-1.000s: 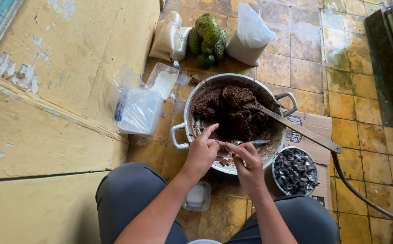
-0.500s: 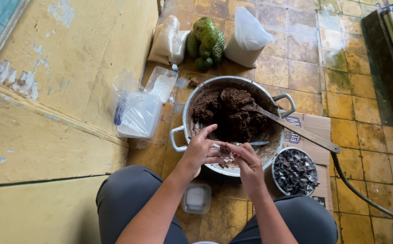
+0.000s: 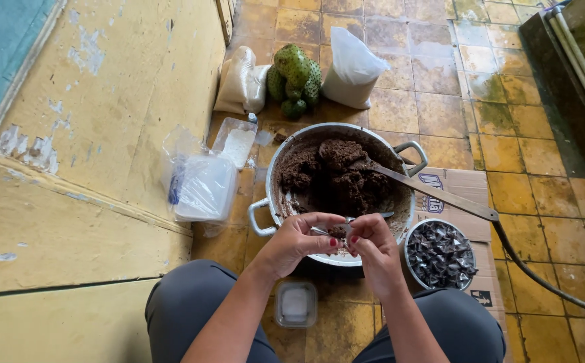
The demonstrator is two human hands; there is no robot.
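Much worn yellow floor tile [image 3: 507, 144], peeling wall [image 3: 70, 101].

Two hands [image 3: 336, 245], one pot [image 3: 269, 202] (two handles)

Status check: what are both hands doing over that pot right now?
Left hand and right hand together pinching a small clear wrapper over the pot rim. Brown paste inside, spoon resting. Nothing obstructing.

Wrapper [image 3: 329, 232]: small clear piece, pinched between fingertips above the pot's near rim.
Pot [image 3: 272, 202]: metal, two-handled, stood on the tiled floor, filled with dark brown paste [image 3: 336, 175].
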